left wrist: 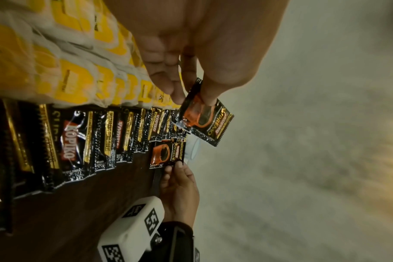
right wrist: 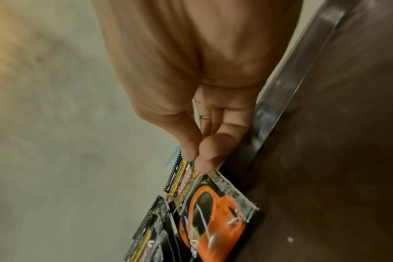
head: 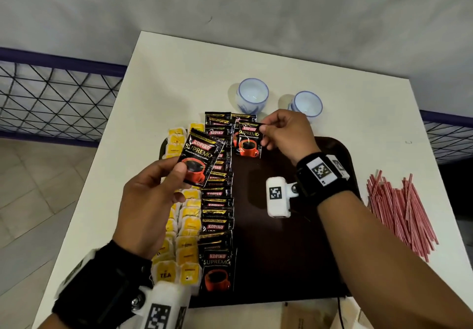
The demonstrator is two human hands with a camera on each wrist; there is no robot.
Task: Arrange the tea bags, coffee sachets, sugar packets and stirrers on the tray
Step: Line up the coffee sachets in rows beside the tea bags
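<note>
While both hands (head: pixel 286 134) pinch sachets (head: pixel 248 140), the tray's (head: pixel 294 252) right half lies bare.

Both forearms reach forward, each wrist wrapped in a black strap carrying a white camera block. The left hand (head: pixel 151 195) is raised, palm turned inward, thumb and fingers (left wrist: pixel 176 92) pinching a coffee sachet (head: pixel 199 159) by its lower corner. The right hand (head: pixel 286 134) is extended further out, knuckles up, thumb and forefinger nipping the top edge of a second sachet (head: pixel 248 140).
</note>
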